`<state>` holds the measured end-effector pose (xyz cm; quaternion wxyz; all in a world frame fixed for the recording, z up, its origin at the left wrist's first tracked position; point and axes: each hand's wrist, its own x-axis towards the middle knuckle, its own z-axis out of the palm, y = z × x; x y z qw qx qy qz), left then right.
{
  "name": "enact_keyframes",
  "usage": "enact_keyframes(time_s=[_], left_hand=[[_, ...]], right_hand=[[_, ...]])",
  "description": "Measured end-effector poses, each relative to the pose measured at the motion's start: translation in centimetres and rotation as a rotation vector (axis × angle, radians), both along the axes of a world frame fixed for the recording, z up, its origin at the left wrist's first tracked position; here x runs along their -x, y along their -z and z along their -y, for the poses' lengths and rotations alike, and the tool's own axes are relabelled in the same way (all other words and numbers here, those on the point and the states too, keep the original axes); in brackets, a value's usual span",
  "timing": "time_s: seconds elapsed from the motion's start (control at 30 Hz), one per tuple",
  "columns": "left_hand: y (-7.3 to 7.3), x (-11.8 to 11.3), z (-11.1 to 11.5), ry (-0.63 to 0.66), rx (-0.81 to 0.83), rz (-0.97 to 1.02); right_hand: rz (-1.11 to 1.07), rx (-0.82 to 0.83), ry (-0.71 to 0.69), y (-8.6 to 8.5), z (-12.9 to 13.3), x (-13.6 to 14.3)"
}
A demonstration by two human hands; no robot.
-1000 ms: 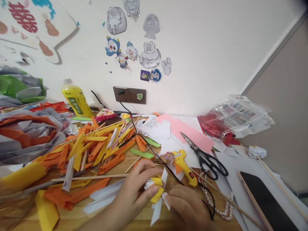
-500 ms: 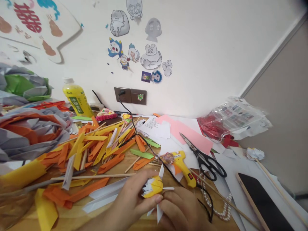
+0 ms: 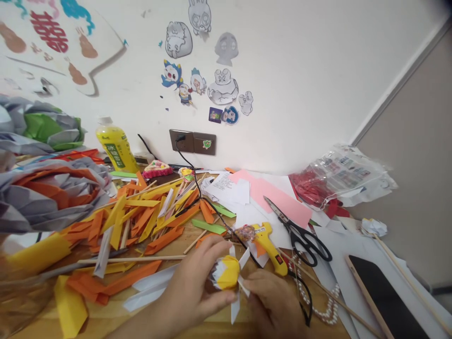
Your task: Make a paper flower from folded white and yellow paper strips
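A small folded-paper flower (image 3: 228,273), yellow and white with white strips sticking out on its right side, is held above the wooden table. My left hand (image 3: 192,287) wraps round it from the left, thumb below and fingers above. From the right, my right hand (image 3: 273,301) pinches one of the white strips by its fingertips; its other fingers are curled and partly hidden. Long folded white strips (image 3: 150,287) lie left of my left wrist. Just beyond my right hand is a yellow glue gun (image 3: 270,249) with a black cable.
Orange and yellow folded strips (image 3: 141,216) cover the left half. Big paper flowers (image 3: 56,188) and a yellow bottle (image 3: 116,148) stand further left. Scissors (image 3: 300,233), pink paper (image 3: 278,202), a bead string (image 3: 326,310), a stick and a phone (image 3: 388,301) lie right.
The flower has turned a little in my left hand, showing more yellow. My right hand has drawn slightly right and down, and its fingers now pinch a white strip. The view has shifted slightly.
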<state>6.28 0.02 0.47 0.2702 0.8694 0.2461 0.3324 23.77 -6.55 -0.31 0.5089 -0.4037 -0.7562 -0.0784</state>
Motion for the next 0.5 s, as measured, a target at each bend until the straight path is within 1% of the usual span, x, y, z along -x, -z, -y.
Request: enact_keyframes(time_s=[0.07, 0.1, 0.13, 0.2, 0.27, 0.33, 0.43, 0.5], left_hand=[[0.2, 0.1, 0.1, 0.067, -0.075, -0.009], [0.3, 0.1, 0.2, 0.085, -0.08, -0.022], [0.3, 0.0, 0.3, 0.083, -0.067, -0.029], [0.3, -0.2, 0.5, 0.017, -0.018, -0.012], [0.2, -0.4, 0.7, -0.047, 0.022, 0.013], [0.1, -0.6, 0.8, -0.061, 0.044, 0.009], [0.3, -0.8, 1.1, -0.059, 0.086, -0.005], [0.5, -0.9, 1.2, -0.089, 0.134, 0.008]], right_hand=[[-0.065, 0.071, 0.037, 0.3, 0.1, -0.2], [-0.083, 0.103, 0.054, 0.3, 0.2, -0.4], [-0.091, 0.133, 0.063, 0.3, 0.2, -0.5], [-0.101, 0.147, 0.021, 0.1, 0.1, -0.5], [-0.07, 0.096, -0.052, -0.2, -0.1, -0.4], [0.028, 0.018, -0.077, -0.4, -0.4, -0.1], [0.166, -0.056, -0.012, -0.3, -0.6, 0.2], [0.204, -0.1, 0.007, -0.2, -0.6, 0.2]])
